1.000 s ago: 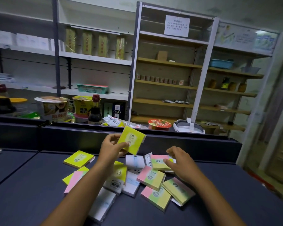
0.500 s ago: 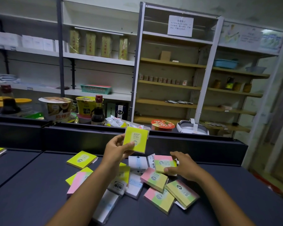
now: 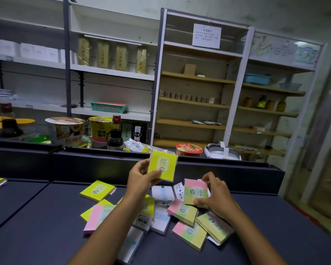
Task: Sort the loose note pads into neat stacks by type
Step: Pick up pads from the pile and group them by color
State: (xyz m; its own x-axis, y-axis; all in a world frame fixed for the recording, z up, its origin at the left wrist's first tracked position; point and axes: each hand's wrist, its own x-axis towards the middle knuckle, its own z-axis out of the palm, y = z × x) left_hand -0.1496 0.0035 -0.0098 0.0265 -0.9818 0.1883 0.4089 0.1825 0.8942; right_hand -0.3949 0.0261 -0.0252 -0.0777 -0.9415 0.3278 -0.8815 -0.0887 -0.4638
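Left hand clamped on a yellow pad, held upright above the counter. Right hand pinching a pink-green pad off the loose pile mid-counter. Best to start each stack on bare surface near the front edge, clear of the pile; square the corners before letting go; match printed numbers, not colour alone.

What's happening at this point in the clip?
A person is sorting note pads on a dark counter. The left hand holds up a yellow pad marked 2207, clear of the pile. The right hand grips a pink-and-green pad marked 2209 just above the heap. The other pads lie loose and overlapping, yellow, pink-and-green and white mixed; no neat stack shows yet.
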